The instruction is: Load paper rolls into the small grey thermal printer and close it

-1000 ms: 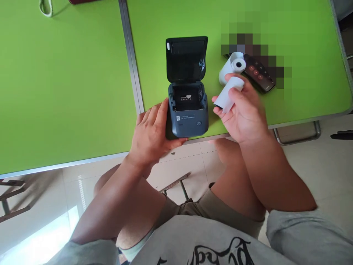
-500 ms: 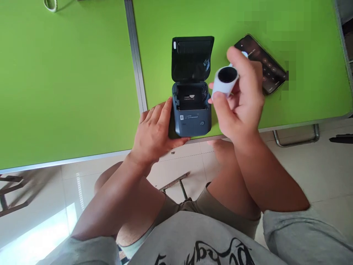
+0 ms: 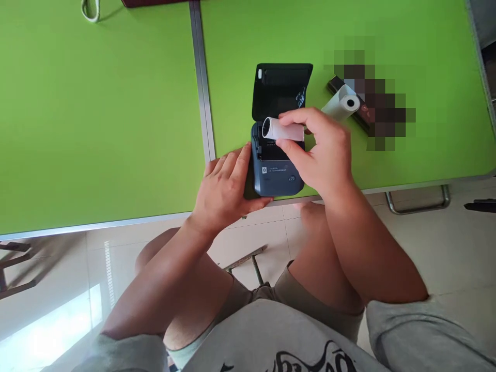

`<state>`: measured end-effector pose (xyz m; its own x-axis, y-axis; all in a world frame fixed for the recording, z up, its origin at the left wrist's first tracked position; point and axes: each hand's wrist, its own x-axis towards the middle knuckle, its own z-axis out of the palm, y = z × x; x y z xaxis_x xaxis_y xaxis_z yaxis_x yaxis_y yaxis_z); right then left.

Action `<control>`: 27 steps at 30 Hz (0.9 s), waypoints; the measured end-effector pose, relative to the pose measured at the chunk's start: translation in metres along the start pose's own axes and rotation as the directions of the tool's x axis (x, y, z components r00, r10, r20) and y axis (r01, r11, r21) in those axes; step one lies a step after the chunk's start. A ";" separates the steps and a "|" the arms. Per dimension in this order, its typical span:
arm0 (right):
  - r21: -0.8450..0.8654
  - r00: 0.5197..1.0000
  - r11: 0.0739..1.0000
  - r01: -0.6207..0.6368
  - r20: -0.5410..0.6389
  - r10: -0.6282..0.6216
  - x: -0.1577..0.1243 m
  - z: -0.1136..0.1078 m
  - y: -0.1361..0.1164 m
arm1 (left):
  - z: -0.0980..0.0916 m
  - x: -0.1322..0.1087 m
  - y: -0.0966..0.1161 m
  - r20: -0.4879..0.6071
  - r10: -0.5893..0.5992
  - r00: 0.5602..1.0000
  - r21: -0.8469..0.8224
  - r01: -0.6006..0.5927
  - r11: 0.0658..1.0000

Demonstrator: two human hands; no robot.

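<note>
A dark blue-grey portable label printer (image 3: 277, 181) sits near the table's front edge, its black lid (image 3: 281, 93) raised. My left hand (image 3: 228, 183) holds the printer at its front left corner, fingers along its left side and thumb across the front. In my right hand (image 3: 325, 150) is a small white paper roll (image 3: 289, 129), pinched between thumb and fingers. Its wide, dark hollow end faces left, above the open paper compartment, part of which it covers. Behind the right hand, another white roll (image 3: 335, 106) with a small dark core is partly hidden.
A dark phone (image 3: 360, 111), mostly blurred out, lies behind the second roll. A metal seam (image 3: 201, 77) crosses the green table (image 3: 96, 113) left of the printer. At the far left are a pale loop (image 3: 91, 10) and the edge of a dark red object (image 3: 155, 2).
My right hand has moved left and turned the roll sideways over the printer's compartment. The second white roll has come into view behind it. My left hand keeps its place against the printer.
</note>
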<state>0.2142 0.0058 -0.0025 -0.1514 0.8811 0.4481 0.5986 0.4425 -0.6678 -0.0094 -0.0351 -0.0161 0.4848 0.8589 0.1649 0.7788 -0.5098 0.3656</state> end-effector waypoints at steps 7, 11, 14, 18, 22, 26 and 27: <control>-0.018 0.999 0.999 -0.047 -0.017 0.047 0.001 0.000 -0.003 | -0.003 0.001 0.002 0.016 0.002 1.000 0.001 -0.002 1.000; 0.059 0.998 0.997 -0.056 -0.015 0.057 0.001 0.002 -0.002 | -0.002 0.001 0.001 0.009 -0.003 1.000 -0.001 0.003 1.000; 0.123 0.999 0.991 -0.053 -0.001 0.053 0.003 0.002 0.001 | -0.001 0.000 0.001 0.004 -0.007 1.000 0.003 0.007 1.000; 0.164 0.996 0.982 -0.088 0.034 0.084 0.007 0.004 0.005 | -0.002 0.001 0.001 0.010 -0.025 1.000 -0.003 0.025 1.000; 0.180 0.993 0.977 -0.118 -0.001 0.120 0.009 0.008 0.007 | -0.002 0.000 0.001 0.021 -0.040 0.999 -0.008 0.040 0.999; 0.200 0.995 0.978 -0.067 -0.060 0.081 0.006 0.009 0.006 | -0.003 0.000 0.001 0.029 -0.049 0.998 -0.008 0.049 0.999; 0.211 0.995 0.976 -0.048 -0.080 0.067 0.005 0.009 0.006 | -0.003 0.001 0.001 0.031 -0.045 0.999 -0.008 0.045 0.999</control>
<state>0.2099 0.0143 -0.0094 -0.0477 0.8923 0.4489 0.4253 0.4247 -0.7992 -0.0090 -0.0352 -0.0129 0.4619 0.8788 0.1197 0.7966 -0.4704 0.3797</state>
